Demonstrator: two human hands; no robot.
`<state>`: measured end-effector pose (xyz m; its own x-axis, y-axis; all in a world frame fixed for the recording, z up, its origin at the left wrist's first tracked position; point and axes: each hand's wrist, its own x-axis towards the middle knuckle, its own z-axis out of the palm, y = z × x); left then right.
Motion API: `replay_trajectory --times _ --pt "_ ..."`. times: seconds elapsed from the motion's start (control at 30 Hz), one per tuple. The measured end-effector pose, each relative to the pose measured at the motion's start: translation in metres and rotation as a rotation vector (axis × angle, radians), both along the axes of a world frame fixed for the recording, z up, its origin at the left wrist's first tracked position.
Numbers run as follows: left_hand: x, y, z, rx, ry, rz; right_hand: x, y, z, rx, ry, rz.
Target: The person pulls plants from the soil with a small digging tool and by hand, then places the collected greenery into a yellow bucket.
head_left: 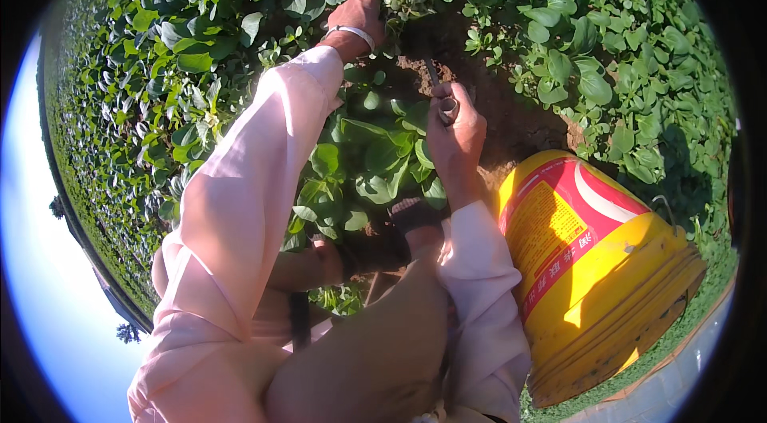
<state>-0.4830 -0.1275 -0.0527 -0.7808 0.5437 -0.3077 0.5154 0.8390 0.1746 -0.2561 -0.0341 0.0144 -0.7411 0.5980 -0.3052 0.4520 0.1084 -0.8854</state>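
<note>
Pink sleeves (240, 219) nearest. Our right hand (462, 135) grips a tool (448, 107), thin blade (432, 71) at bare soil (519, 107) between plants (559, 15). Our left hand (358, 19) is among the plants, fingers hidden; we can't tell its grip. Yellow bucket (611, 279) just beside our right sleeve.

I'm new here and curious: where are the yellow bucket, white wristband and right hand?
Yellow bucket (609, 281): head view, on its side wall.
White wristband (356, 31): head view, on its middle.
Right hand (459, 135): head view, on its middle.
</note>
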Motion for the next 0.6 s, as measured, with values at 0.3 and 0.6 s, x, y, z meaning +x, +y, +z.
replay_trajectory --times 0.3,0.6 --pt "-0.050 -0.023 -0.035 0.238 -0.344 0.279 -0.048 -0.015 -0.014 0.076 0.045 0.001" --pt "-0.031 -0.083 0.005 0.267 -0.528 -0.142 -0.001 -0.012 -0.002 0.055 0.163 -0.105"
